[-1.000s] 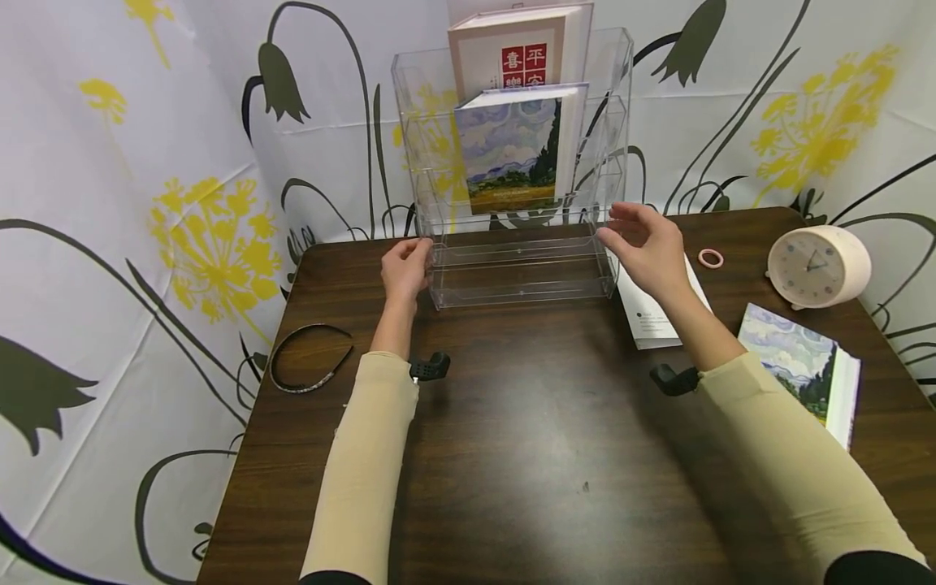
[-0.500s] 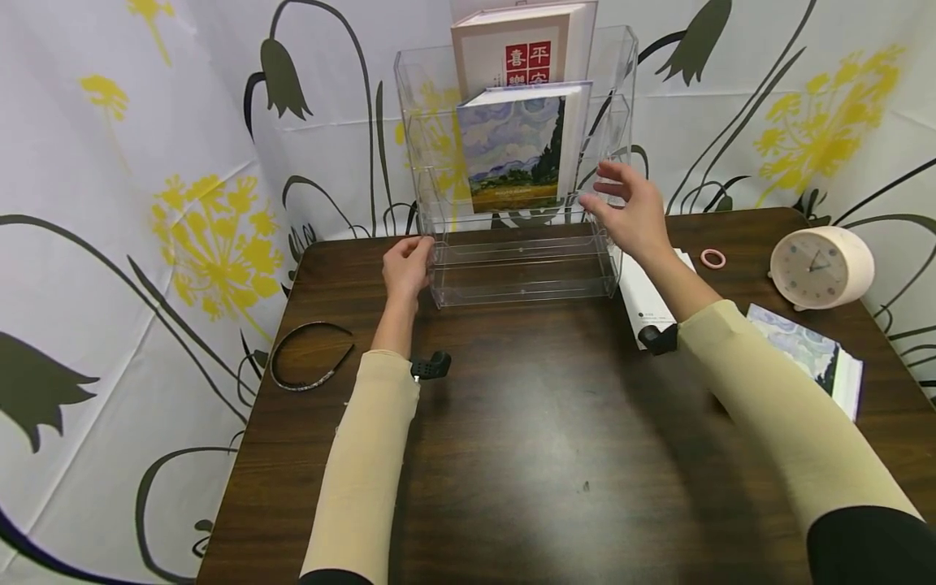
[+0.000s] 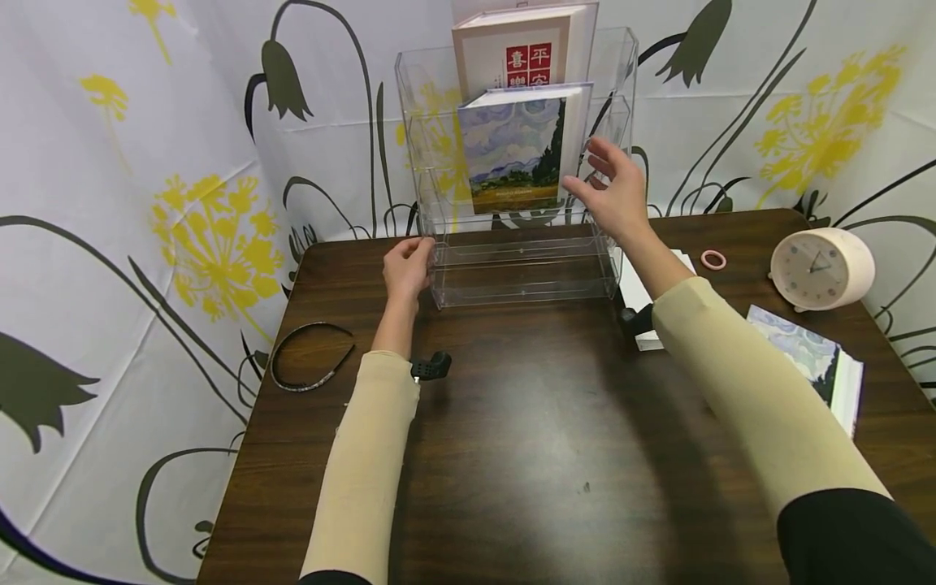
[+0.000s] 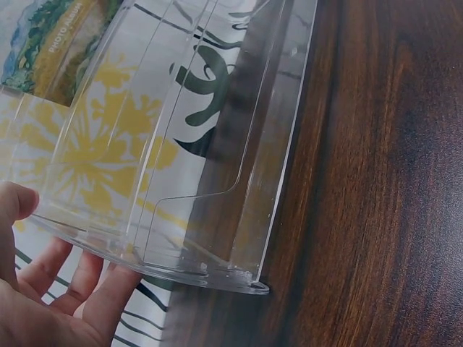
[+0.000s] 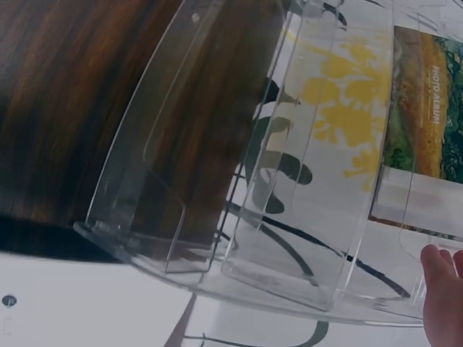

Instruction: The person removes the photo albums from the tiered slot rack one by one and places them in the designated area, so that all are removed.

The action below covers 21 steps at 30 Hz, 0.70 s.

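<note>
A clear acrylic display rack with several tiers stands at the back of the table. My left hand holds its left side; in the left wrist view the thumb lies on one side of the clear panel and the fingers on the other. A photo album with a painted landscape cover stands in a middle tier. Close to the album's right edge is my right hand, fingers apart and slightly bent, holding nothing. Behind and above the album stands a larger cream book with red squares on its cover.
To the right lie a white booklet or box, partly under my forearm, a pink ring and another painted-cover album. A round clock stands at the back right. A dark headband lies at the left.
My right hand has moved up and left, from the rack's lower right side to the right edge of the standing album. The left hand has stayed at the rack's left side.
</note>
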Each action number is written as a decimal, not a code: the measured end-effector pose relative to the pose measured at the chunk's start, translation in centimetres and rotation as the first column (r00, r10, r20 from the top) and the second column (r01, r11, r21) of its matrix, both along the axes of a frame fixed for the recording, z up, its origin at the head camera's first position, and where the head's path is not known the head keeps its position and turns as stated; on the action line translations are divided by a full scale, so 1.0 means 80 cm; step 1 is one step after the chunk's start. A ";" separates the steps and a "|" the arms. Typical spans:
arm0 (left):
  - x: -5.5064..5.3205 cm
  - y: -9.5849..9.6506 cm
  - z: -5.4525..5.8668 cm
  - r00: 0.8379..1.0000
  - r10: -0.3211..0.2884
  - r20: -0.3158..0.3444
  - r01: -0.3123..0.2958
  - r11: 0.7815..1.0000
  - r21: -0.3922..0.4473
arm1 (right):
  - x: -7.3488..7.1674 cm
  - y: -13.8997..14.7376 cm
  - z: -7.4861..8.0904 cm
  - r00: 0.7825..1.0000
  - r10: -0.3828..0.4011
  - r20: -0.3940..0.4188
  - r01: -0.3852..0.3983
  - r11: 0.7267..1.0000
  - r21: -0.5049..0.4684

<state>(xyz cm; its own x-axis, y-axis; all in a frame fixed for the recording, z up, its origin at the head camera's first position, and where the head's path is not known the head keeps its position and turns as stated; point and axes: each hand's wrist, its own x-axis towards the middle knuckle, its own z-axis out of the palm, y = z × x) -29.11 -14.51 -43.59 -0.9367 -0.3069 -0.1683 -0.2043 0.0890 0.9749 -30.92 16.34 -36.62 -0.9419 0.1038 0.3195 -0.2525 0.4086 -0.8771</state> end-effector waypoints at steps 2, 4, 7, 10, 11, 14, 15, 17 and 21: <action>0.000 0.000 0.000 1.000 0.002 0.001 -0.002 1.000 0.001 | -0.003 -0.002 0.001 1.000 0.004 0.012 -0.004 1.000 -0.029; 0.000 0.000 0.000 1.000 0.004 0.000 -0.004 1.000 -0.001 | -0.005 -0.003 0.002 1.000 0.010 0.026 -0.009 0.999 -0.041; 0.001 0.000 0.000 1.000 0.000 -0.005 0.000 1.000 -0.001 | -0.007 -0.006 0.004 0.999 0.006 0.050 -0.006 1.000 -0.010; 0.001 0.001 -0.001 1.000 0.001 -0.009 -0.001 1.000 0.002 | -0.008 -0.008 0.005 0.997 0.001 0.073 -0.003 1.000 0.026; 0.001 0.001 -0.001 1.000 0.002 -0.010 -0.002 1.000 0.003 | -0.009 -0.008 0.005 0.997 -0.001 0.079 -0.002 0.999 0.037; 0.000 0.001 -0.001 1.000 0.007 -0.011 -0.006 1.000 0.001 | -0.010 -0.011 0.008 0.995 -0.012 0.101 0.005 0.998 0.066; 0.000 0.001 -0.001 1.000 0.008 -0.011 -0.008 1.000 0.000 | -0.010 -0.012 0.009 0.994 -0.016 0.110 0.007 0.997 0.075; 0.000 0.001 -0.002 1.000 0.010 -0.011 -0.010 1.000 -0.002 | -0.011 -0.014 0.012 0.992 -0.020 0.126 0.011 0.997 0.077; 0.000 0.003 -0.002 1.000 0.007 -0.015 -0.007 1.000 0.000 | -0.012 -0.015 0.017 0.989 -0.034 0.147 0.027 0.998 0.056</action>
<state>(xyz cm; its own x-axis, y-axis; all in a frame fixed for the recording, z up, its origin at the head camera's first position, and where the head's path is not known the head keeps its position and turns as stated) -29.15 -14.29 -43.75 -0.9369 -0.3137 -0.1542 -0.1903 0.0878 0.9778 -31.88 15.13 -35.26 -0.9759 0.1198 0.1826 -0.1081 0.4612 -0.8807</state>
